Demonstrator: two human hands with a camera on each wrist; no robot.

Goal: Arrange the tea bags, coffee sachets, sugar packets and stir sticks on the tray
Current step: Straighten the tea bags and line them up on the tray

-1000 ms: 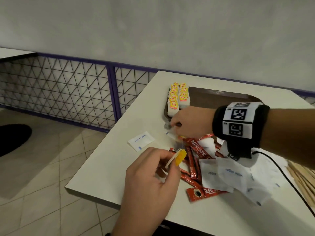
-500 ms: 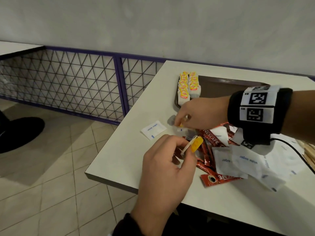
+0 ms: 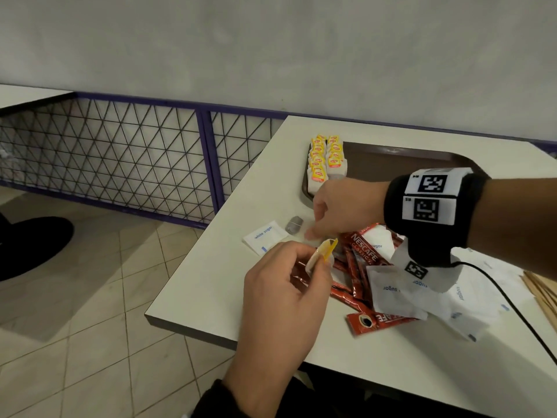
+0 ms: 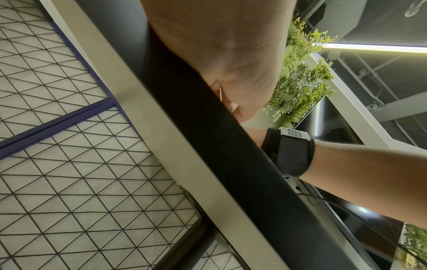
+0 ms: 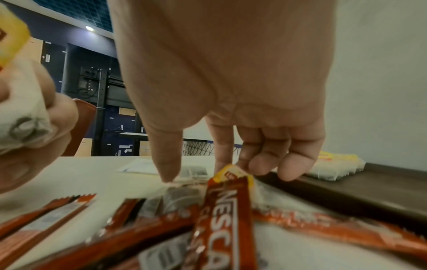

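Note:
My left hand (image 3: 322,260) pinches a tea bag (image 3: 319,254) with a yellow tag, raised over the table's near edge; the same bag (image 5: 20,102) shows at the left of the right wrist view. My right hand (image 3: 313,232) reaches down at the edge of the red coffee sachets (image 3: 363,251). Its thumb (image 5: 168,171) and forefinger (image 5: 223,160) stand apart, tips on a yellow-tagged tea bag (image 5: 177,195) half under a sachet (image 5: 228,210). A grey tea bag (image 3: 294,224) lies just left of the fingers. Two rows of tea bags (image 3: 327,158) fill the left end of the brown tray (image 3: 407,159).
One white sugar packet (image 3: 265,236) lies alone near the table's left edge. A heap of sugar packets (image 3: 422,294) lies under my right wrist, crossed by a black cable (image 3: 512,303). Wooden stir sticks (image 3: 542,292) lie at far right. A wire-mesh fence (image 3: 120,158) stands left.
The right hand's fingers have spread from a tight pinch and dropped to the table beside the coffee sachets. The left hand still holds its tea bag up, barely moved.

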